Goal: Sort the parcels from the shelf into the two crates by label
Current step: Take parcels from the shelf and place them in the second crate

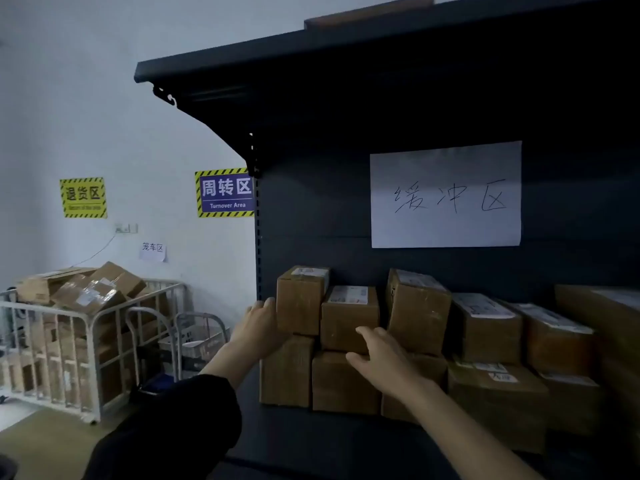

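Dim, soft-focus view; shelf [346, 441] in deep shadow, edges bowed by wide-angle distortion.

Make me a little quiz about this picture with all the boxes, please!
1. True or false: the right hand is holding a pen.
2. Pick one: what is stuck on the back of the shelf, above the boxes? A) a clock B) a white paper with handwriting C) a mirror
3. Fill in: the purple wall sign reads "Turnover ____".

Key: 1 false, the hand is empty and reaching towards the boxes; 2 B; 3 Area.
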A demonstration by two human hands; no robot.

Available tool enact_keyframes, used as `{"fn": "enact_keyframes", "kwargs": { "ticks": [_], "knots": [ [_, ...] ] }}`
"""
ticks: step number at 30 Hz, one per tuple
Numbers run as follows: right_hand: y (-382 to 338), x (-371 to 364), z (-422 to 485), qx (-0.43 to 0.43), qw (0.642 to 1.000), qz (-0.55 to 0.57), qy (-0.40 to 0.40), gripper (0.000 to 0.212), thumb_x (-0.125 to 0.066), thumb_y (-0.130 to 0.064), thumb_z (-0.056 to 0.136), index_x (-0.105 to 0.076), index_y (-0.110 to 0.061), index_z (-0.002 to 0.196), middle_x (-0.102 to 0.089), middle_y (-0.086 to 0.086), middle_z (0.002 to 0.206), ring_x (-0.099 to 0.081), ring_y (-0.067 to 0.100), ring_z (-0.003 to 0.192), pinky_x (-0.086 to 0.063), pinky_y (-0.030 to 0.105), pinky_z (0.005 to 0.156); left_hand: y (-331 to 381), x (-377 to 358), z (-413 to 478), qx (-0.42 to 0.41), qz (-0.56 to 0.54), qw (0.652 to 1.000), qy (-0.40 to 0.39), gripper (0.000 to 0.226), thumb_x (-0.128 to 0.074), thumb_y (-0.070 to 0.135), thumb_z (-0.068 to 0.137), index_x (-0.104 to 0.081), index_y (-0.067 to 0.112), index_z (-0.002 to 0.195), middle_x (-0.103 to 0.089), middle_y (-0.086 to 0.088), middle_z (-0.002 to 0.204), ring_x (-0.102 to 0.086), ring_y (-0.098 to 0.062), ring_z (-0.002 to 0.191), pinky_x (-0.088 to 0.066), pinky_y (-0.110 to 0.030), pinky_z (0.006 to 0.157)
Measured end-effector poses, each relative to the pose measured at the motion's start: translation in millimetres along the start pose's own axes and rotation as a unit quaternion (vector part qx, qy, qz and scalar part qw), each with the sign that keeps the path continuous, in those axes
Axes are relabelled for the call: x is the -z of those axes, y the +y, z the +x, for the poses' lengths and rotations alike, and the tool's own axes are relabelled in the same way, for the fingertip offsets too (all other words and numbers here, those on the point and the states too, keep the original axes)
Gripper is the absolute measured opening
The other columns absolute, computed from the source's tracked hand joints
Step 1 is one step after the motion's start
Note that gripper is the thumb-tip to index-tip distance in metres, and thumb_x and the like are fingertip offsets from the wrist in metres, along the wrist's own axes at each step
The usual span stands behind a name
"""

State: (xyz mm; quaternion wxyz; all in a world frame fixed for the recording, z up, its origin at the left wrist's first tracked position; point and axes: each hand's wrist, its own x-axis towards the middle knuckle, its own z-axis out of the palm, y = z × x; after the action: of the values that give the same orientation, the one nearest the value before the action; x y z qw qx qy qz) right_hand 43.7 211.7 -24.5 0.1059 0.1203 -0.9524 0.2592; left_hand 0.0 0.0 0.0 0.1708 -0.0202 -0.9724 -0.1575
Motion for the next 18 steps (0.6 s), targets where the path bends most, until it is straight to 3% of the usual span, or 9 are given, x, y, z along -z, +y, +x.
{"fn": "enact_keyframes", "kwargs": {
  "ticks": [4,12,18],
  "knots": [
    [-8,2,17,-0.005,1.0,-0.014,0.021,0.06,-0.046,-0.04,0.094,-0.024,-0.02,0.145,-0.031,0.001,0.147,-0.034,0.017,0.133,-0.037,0.032,0.105,10,5,38,0.001,-0.045,0.998,0.051,0.058,-0.053,0.029,0.086,-0.032,0.007,0.135,-0.041,-0.016,0.135,-0.036,-0.034,0.126,-0.037,-0.042,0.101],
    [-14,6,34,-0.002,0.999,-0.016,0.04,0.057,-0.047,-0.039,0.094,-0.028,-0.022,0.144,-0.031,-0.002,0.147,-0.035,0.013,0.131,-0.038,0.029,0.103,39,-11,81,0.066,-0.066,0.993,0.066,0.112,-0.063,0.072,0.064,-0.016,0.01,0.144,-0.033,-0.018,0.141,-0.034,-0.035,0.131,-0.041,-0.044,0.099],
    [-13,5,34,-0.001,0.999,0.011,0.047,0.052,-0.048,-0.038,0.094,-0.033,-0.022,0.141,-0.034,-0.002,0.145,-0.038,0.012,0.129,-0.039,0.027,0.102,38,-10,77,0.073,-0.096,0.988,0.099,0.091,-0.065,0.063,0.066,-0.036,0.005,0.13,-0.041,-0.016,0.131,-0.037,-0.032,0.124,-0.042,-0.039,0.096]
  ]
}}
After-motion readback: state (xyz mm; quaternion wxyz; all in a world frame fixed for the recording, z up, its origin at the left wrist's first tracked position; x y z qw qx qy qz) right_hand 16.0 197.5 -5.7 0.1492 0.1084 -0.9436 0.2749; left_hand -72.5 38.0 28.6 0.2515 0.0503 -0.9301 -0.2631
